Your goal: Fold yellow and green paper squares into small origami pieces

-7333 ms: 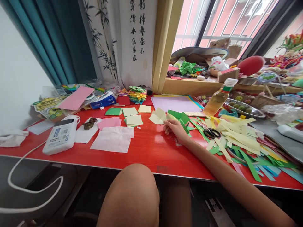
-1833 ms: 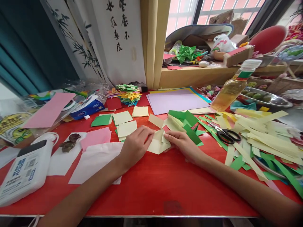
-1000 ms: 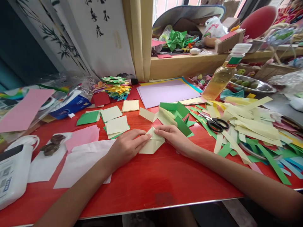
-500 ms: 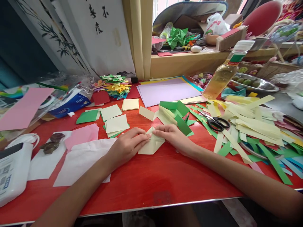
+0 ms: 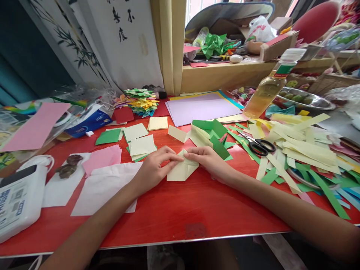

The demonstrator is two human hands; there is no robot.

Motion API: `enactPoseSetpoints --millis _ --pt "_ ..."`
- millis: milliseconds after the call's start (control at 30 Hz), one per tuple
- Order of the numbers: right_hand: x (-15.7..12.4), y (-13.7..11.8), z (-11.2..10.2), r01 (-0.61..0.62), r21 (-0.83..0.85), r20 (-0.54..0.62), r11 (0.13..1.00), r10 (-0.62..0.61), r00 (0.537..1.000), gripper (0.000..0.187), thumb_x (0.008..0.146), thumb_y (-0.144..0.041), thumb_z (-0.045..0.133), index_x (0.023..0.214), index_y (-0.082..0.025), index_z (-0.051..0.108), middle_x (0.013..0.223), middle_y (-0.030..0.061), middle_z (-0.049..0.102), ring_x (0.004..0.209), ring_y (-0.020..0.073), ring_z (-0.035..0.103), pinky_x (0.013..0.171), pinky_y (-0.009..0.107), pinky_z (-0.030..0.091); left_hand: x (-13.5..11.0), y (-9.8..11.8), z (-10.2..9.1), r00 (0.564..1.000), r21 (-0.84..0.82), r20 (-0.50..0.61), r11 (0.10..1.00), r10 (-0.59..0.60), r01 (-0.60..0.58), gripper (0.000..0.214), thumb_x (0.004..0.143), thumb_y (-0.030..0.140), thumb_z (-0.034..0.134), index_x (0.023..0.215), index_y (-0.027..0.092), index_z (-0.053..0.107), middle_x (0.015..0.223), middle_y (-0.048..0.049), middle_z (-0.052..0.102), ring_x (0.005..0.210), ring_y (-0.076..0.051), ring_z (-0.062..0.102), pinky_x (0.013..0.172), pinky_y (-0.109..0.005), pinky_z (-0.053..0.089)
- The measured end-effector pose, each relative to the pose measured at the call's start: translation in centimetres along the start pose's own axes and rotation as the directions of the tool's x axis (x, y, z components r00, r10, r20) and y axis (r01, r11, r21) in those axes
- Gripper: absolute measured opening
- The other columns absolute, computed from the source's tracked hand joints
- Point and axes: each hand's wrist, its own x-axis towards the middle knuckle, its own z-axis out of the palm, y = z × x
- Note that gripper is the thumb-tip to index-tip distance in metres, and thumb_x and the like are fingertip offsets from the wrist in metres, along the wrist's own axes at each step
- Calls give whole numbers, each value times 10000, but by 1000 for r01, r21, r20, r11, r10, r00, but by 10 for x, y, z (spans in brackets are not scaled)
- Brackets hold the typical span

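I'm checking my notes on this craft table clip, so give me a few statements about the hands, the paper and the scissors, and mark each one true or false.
1. The left hand and right hand both hold a pale yellow folded paper on the red table. True.
2. The scissors are in the right hand. False: the scissors lie untouched on cut paper strips to the right of that hand.
3. A bottle with a white cap stands behind the scissors. True.
4. The lilac sheet lies under the hands. False: it lies farther back, near the window ledge, apart from both hands.
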Motion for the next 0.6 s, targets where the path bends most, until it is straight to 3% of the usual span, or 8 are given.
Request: enactPoseSetpoints --millis 200,367,600 --pt "-1 -3 2 -7 -71 -13 997 7 1000 235 784 -386 573 758 -156 616 728 24 605 642 114 531 587 237 399 1 0 3 994 -72 -1 992 -107 106 143 841 234 498 897 228 630 844 0 547 794 -112 515 726 -243 410" --pt "-2 -3 2 20 -128 19 992 -17 1000 273 799 -411 541 772 -148 605 712 18 578 628 111 505 593 247 382 0 -2 4 976 -213 31 952 -217 218 233 808 251 530 1040 243 528 786 14 531 736 -118 512 662 -242 424" --pt "-1 0 2 120 -372 45 920 -111 993 337 829 -462 466 748 -153 573 646 2 480 579 108 404 520 243 293 1 -3 5 957 -227 32 931 -287 287 234 782 274 548 1009 222 543 713 19 519 653 -113 497 580 -230 410"
